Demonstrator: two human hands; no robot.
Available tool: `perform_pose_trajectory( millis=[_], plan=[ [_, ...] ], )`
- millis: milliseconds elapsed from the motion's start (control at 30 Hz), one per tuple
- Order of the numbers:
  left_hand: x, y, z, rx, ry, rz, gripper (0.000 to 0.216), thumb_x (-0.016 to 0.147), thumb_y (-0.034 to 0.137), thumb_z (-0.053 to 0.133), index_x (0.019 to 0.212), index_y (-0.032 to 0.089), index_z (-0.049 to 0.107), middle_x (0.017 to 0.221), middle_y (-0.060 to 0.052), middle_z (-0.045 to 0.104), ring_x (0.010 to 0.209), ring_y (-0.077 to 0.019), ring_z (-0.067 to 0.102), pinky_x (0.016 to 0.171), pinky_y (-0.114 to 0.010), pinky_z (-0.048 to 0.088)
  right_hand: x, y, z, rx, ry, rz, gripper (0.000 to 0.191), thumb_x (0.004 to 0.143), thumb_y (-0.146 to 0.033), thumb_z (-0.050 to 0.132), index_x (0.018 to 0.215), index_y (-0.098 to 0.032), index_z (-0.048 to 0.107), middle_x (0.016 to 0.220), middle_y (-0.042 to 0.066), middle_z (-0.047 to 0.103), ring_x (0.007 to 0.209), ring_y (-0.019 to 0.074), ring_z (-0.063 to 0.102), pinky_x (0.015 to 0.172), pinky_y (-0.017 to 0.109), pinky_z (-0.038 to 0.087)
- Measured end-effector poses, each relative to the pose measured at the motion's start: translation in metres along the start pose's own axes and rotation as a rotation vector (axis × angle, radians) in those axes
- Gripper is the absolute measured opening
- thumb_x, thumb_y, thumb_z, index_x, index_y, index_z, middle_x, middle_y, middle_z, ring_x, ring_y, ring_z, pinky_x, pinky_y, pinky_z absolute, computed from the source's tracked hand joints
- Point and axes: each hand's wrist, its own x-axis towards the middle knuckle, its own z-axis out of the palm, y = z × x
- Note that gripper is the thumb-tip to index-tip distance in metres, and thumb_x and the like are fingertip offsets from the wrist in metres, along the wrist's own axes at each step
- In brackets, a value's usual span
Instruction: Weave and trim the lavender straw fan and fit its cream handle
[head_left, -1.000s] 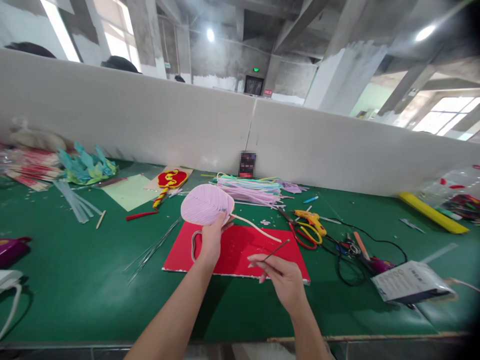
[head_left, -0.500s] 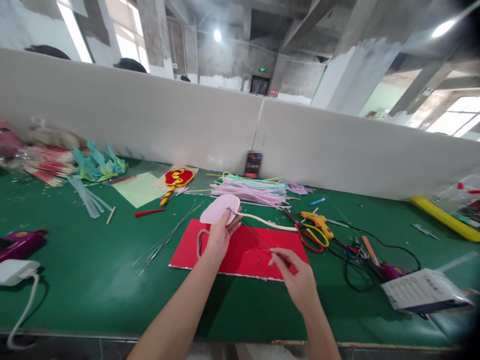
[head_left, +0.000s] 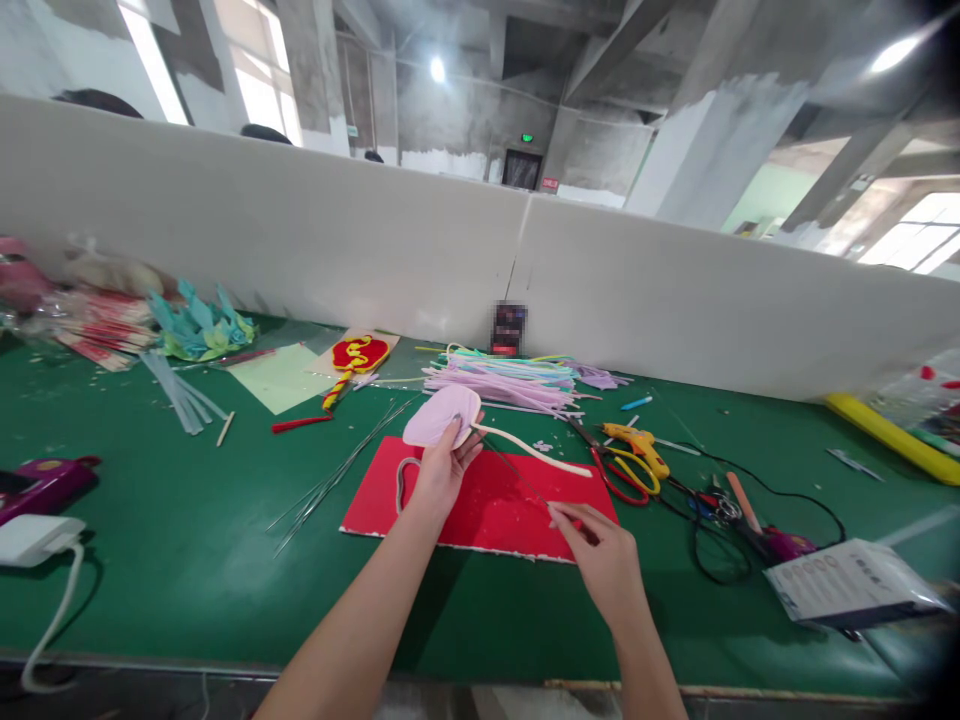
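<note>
My left hand [head_left: 444,462] pinches a lilac, fan-shaped pipe-cleaner piece [head_left: 439,415] with a cream edge, thumb on its face. A cream pipe-cleaner tail [head_left: 536,453] runs out from the piece to the right, above a red board [head_left: 495,505]. Between my two hands stretches a thin dark wire [head_left: 517,472]. My right hand [head_left: 596,540] has its fingertips closed on the lower right end of that wire. On the board's left part, next to my left wrist, rests a grey loop [head_left: 400,485].
Right of the board lie scissors [head_left: 626,475] and a yellow glue gun [head_left: 637,447] with a black cord. Behind is a pile of lilac pipe cleaners [head_left: 502,385]. Thin wires [head_left: 337,475] and a red-yellow fan ornament [head_left: 358,355] lie to the left. A grey partition [head_left: 337,240] stands behind.
My right hand has shifted slightly right and down with the wire end. The free end of the cream tail has dropped a little. My left hand stays nearly in place.
</note>
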Motion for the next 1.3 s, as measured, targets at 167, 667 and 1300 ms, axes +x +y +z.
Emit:
perform_pose_trajectory(
  millis=[167,667,1300],
  plan=[
    [0.0,0.0,0.0,0.008,0.002,-0.001,0.022,0.081,0.018,0.053,0.101,0.016,0.062,0.098,-0.007,0.07,0.069,-0.0128,0.068,0.055,-0.018,0.053,0.0,0.0,0.001,-0.004,-0.013,0.005,0.022,0.08,-0.035,0.053,0.082,-0.02,0.069,0.071,0.003,0.068,0.055,0.0138,0.057,0.052,0.021,0.046],
    [0.0,0.0,0.002,0.15,0.026,0.025,0.027,0.076,0.019,0.059,0.103,0.014,0.062,0.1,-0.01,0.069,0.072,-0.0163,0.068,0.057,-0.02,0.052,-0.001,0.005,-0.012,-0.139,0.039,-0.148,0.02,0.081,-0.033,0.052,0.084,-0.023,0.069,0.083,0.004,0.071,0.069,0.0175,0.064,0.065,0.026,0.051],
    [-0.002,0.001,0.002,0.261,-0.113,0.087,0.037,0.066,0.023,0.069,0.102,0.013,0.063,0.092,-0.01,0.071,0.077,-0.0231,0.068,0.061,-0.029,0.055,-0.01,-0.003,-0.023,-0.13,-0.017,0.008,0.02,0.08,-0.034,0.054,0.083,-0.021,0.069,0.071,0.003,0.069,0.056,0.0154,0.058,0.048,0.022,0.045]
  ],
)
